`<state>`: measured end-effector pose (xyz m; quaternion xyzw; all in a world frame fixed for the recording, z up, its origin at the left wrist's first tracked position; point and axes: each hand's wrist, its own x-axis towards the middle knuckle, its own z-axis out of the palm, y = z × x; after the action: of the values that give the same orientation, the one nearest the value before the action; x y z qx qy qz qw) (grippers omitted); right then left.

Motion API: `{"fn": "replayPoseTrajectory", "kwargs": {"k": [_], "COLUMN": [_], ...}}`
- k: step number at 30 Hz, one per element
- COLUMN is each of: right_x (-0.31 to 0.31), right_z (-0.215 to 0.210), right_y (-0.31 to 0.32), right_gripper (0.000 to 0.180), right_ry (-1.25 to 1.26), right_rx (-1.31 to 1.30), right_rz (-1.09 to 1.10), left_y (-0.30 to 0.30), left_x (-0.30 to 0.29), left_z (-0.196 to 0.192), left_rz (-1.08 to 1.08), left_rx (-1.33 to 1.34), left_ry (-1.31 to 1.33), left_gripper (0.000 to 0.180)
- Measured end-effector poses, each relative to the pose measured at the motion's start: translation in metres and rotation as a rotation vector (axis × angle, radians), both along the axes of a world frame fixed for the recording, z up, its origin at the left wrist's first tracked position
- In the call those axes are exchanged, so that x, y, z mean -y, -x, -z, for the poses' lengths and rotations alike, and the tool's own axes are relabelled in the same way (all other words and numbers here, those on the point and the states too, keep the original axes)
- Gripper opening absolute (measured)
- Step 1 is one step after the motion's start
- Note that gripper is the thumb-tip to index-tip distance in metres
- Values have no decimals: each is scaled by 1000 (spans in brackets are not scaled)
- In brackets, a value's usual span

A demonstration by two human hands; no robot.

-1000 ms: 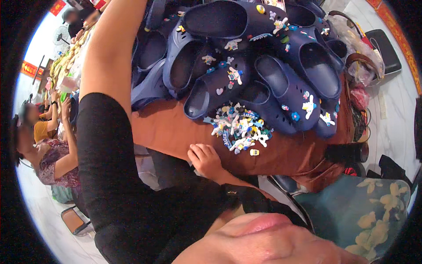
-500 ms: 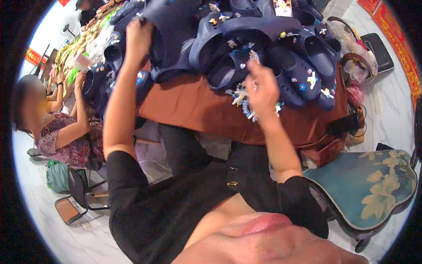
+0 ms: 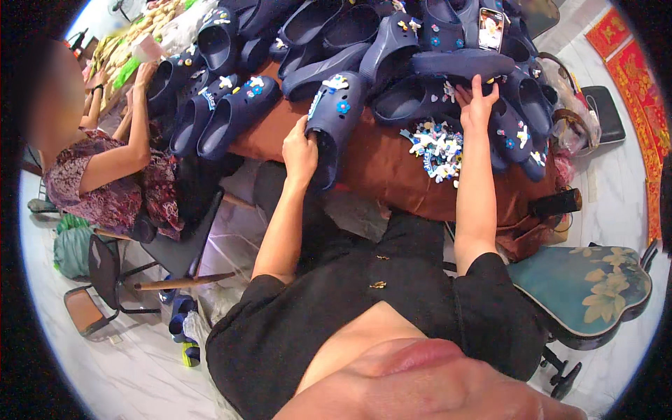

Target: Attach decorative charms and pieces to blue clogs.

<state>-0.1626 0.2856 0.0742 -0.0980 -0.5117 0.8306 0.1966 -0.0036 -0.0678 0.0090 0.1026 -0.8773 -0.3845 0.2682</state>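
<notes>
My left hand [image 3: 299, 155] is closed around the edge of a navy foam clog [image 3: 343, 112], held tilted above the front of the table. White figure charms and a blue flower sit on this clog's toe. Beyond the charm pile, my right hand [image 3: 478, 106] has its fingers spread, beside a dark clog [image 3: 406, 101] lying on its side. I see nothing held in it. Small white, blue and yellow charms [image 3: 439, 150] lie heaped on the brown cloth [image 3: 378, 157], just left of my right forearm. A decorated pair of clogs [image 3: 234, 115] stands at the left.
Many more navy clogs [image 3: 315, 28] crowd the table's back. A lit phone [image 3: 491, 29] leans among them. To the left sits another person [image 3: 115, 168] with raised hands. A flowered teal chair [image 3: 588, 287] stands at right, a black stool [image 3: 185, 241] at left.
My left hand has come back from the far left, and a decorated clog is now in it before me. My right hand has moved right and farther away, off the charm pile.
</notes>
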Motion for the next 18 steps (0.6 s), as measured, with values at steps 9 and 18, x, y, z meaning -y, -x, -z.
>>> {"fn": "replayPoseTrajectory", "kwargs": {"k": [9, 18], "right_x": [22, 29], "right_z": [-33, -141], "right_y": [40, 124], "right_gripper": [78, 42], "right_ry": [265, -1218], "right_rx": [-303, -877], "right_rz": [304, 692], "left_y": [2, -2], "left_x": [-9, -10], "left_z": [17, 30], "left_rz": [54, 115], "left_rx": [-87, -51], "left_ry": [-123, -292], "left_gripper": [56, 64]}}
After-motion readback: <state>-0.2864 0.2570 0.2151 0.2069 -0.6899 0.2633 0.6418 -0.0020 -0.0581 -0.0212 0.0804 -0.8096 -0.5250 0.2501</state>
